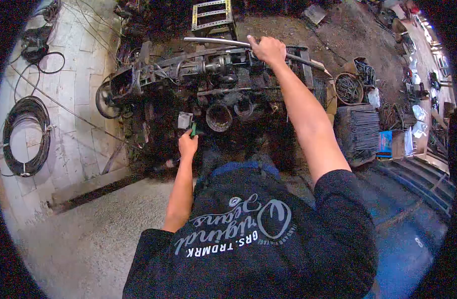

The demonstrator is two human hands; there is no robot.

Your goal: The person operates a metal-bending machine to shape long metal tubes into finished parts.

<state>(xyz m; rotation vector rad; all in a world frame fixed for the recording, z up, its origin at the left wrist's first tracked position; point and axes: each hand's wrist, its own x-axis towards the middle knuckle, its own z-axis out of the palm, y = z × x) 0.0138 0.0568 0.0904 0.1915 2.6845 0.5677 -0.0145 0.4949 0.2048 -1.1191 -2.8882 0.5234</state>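
Note:
My right hand (269, 51) is closed around a long grey metal rod (216, 41), which lies across the top of a dark, greasy machine (188, 70). The rod sticks out on both sides of the hand. Lower down on the left, my left hand (187, 144) is closed on a small green handle (193, 129); what it belongs to is too small to make out. Just beyond that handle is a whitish box (184, 120) on the machine's front. A round metal cup (219, 117) faces me to the right of the box.
A wheel (105, 99) stands at the machine's left end. A coil of black wire (26, 135) hangs on the pale wall. On the right are a basket of metal pieces (348, 88) and a stack of thin rods (364, 130). A yellow metal frame (212, 15) stands behind the machine.

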